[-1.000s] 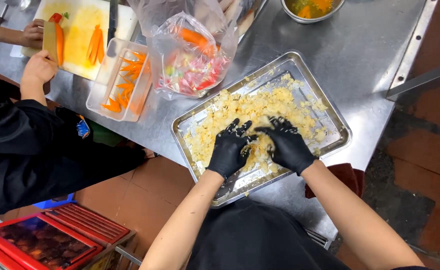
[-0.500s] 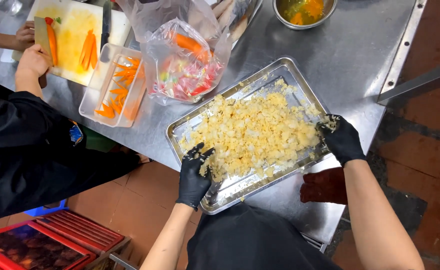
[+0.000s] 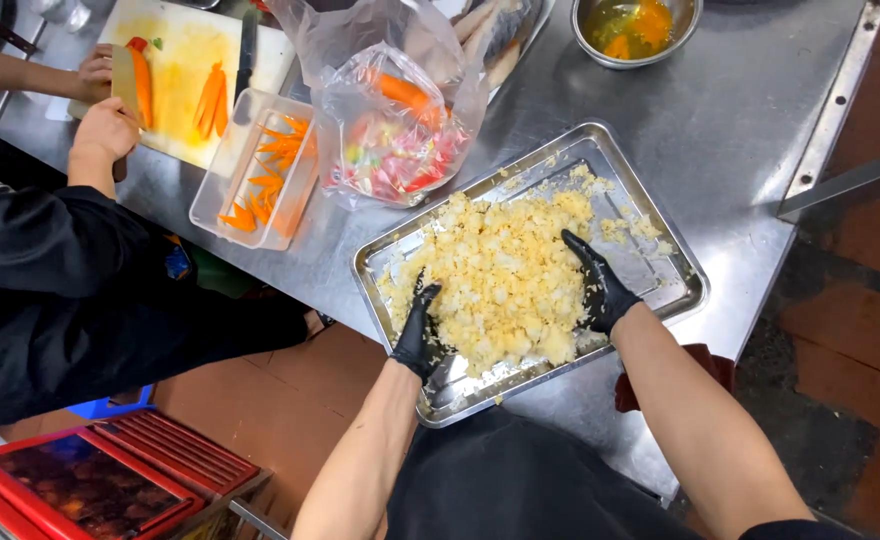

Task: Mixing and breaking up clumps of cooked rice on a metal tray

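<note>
1. The left hand [image 3: 419, 336], in a black glove, lies flat and open against the near-left edge of the heap, fingers pointing away from the person; the right hand [image 3: 600, 290], gloved the same, is open too, pressed to the heap's right flank with nothing gripped.
2. Beneath both hands spreads the brushed stainless-steel worktable [image 3: 750, 150], bearing everything else.
3. Under the palms sits the shallow rectangular steel baking tray [image 3: 675, 265], set at a slant to the table edge.
4. Between the two hands lies the pale yellow crumbly heap of rice-like grains [image 3: 505, 275], filling most of the tray (a few crumbs lie scattered beyond the right hand).
5. Beyond the left hand, further up the table, stands a clear plastic bag of red, green and orange pieces [image 3: 395, 140].
6. Left of that bag is a clear rectangular plastic tub of carrot strips [image 3: 255, 170].
7. Far beyond the right hand rests a round steel bowl of yellow liquid [image 3: 635, 25].
</note>
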